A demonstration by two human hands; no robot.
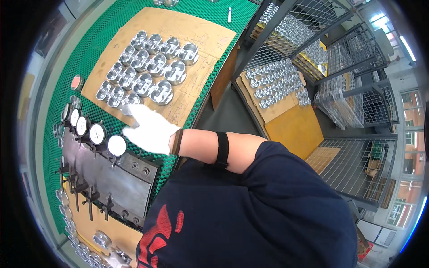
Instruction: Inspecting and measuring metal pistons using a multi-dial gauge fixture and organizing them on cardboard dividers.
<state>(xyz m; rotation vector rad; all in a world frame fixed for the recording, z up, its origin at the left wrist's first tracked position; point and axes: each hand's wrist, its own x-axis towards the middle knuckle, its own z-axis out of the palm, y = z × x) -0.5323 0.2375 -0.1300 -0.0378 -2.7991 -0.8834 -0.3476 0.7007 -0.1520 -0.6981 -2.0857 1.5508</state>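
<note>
My right hand (149, 129), in a white glove, reaches over the green mat to the near edge of a cardboard sheet (205, 38). Its thumb stands apart from the outstretched fingers, whose tips overlap a silver metal piston (132, 99). This piston belongs to a block of several pistons (156, 64) in rows on the cardboard. At the bottom edge my left hand (115, 260), also gloved in white, is only partly in view beside a metal piece (123, 254). Its fingers are too hidden to read. Another piston (102, 240) lies just beyond it.
A steel fixture (107, 174) with several dial gauges (97, 134) and dark clamps stands between my hands. More pistons (73, 230) line the lower left edge. A marker (229, 14) lies on the green mat (187, 11). Right of the bench, pistons (275, 82) sit on a caged pallet.
</note>
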